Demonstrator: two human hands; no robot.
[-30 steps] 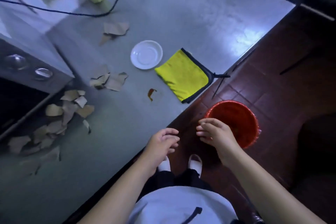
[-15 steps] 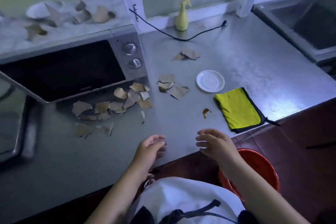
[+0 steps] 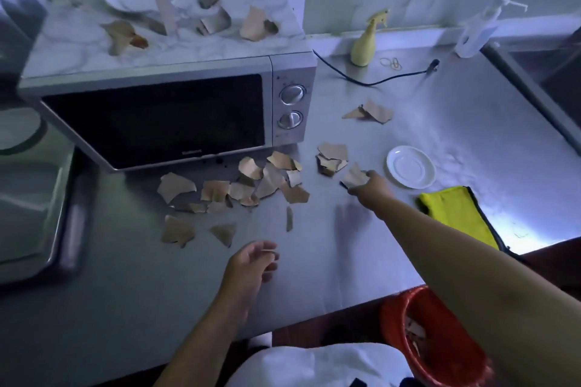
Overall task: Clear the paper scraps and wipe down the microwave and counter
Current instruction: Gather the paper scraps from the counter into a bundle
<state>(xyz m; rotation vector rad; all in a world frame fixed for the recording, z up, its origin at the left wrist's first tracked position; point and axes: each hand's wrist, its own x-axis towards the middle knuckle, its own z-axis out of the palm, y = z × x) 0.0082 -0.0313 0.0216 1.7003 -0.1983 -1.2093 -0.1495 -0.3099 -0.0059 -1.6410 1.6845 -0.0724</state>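
Fingertips (image 3: 373, 175) of my right hand (image 3: 372, 188) are pinching one torn tan paper scrap (image 3: 355, 178), on or just above the grey steel counter (image 3: 314, 267) (can't tell which), btwn the small heap of tan scraps (image 3: 331, 157) & the round white saucer (image 3: 410, 166). Step in hand, as I judge it: clearing scraps, wiping not yet begun. The scrap looks thin, ragged-edged & light, so prob only needs a gentle pinch. Nxt move calls for bringing it back & down to the round red plastic bucket (image 3: 393, 317) on the floor by the counter edge, which has scraps in it, & letting go over the opening. My left hand (image 3: 251, 264) hovers low over the counter near me, fingers loosely curled, nothing plainly in them. Lots left: the big scatter of tan scraps (image 3: 251, 185) in front of the silver microwave w/ two dials (image 3: 292, 113), more scraps on its marbled top (image 3: 217, 22), a couple by the black cord (image 3: 377, 82). The yellow cloth w/ black trim (image 3: 456, 217) lies flat near the saucer, untouched, for the wipe-down.
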